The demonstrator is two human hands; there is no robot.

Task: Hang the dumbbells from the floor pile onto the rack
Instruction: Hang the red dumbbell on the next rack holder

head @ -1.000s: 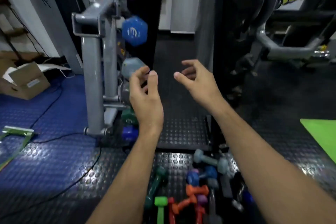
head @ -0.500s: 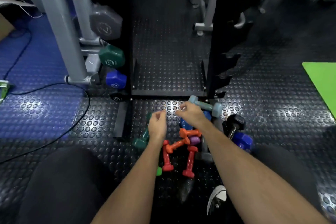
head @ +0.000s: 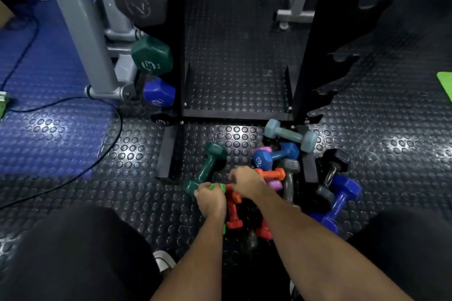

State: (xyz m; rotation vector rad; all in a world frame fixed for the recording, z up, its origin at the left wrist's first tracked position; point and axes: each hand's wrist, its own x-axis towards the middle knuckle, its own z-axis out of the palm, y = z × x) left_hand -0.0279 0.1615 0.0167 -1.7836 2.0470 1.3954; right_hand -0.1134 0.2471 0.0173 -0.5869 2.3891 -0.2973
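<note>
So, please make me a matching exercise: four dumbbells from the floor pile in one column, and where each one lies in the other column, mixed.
Things:
1. light blue dumbbell
2. dark green dumbbell
3. black dumbbell
4. bright green dumbbell

Places:
A. left edge of the pile, lying aslant
B. under the left hand
C. nearest the black rack base
D. right of the pile, chrome handle

Pairs: 1-C, 2-A, 3-D, 4-B

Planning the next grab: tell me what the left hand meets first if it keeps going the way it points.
The left hand points up-left and already touches a bright green dumbbell. Just beyond is the dark green dumbbell, probably first; depth is unclear.
</note>
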